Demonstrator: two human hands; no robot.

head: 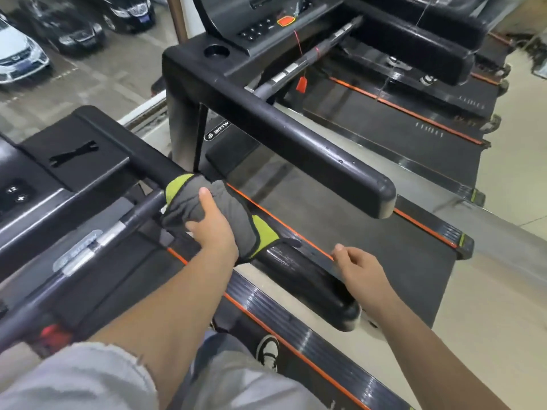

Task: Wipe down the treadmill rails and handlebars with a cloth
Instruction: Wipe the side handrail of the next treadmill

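Fingers [194, 226] of left hand [214, 229] clamp fleecy grey cloth [233, 214] round smooth black handlebar [296, 267]; right hand [359, 267] loosely curled.

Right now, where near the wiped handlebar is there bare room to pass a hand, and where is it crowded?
Bare: the near handlebar from the cloth down to its rounded end, beside the right hand; the belt between the orange stripe and the far handlebar. Crowded: where the left hand grips the cloth by the grey crossbar, and the ledge holding a wrench.

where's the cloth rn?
Head view, centre-left: the cloth is draped over the near treadmill's black handlebar, held there by the left hand, with the right hand just to its right.
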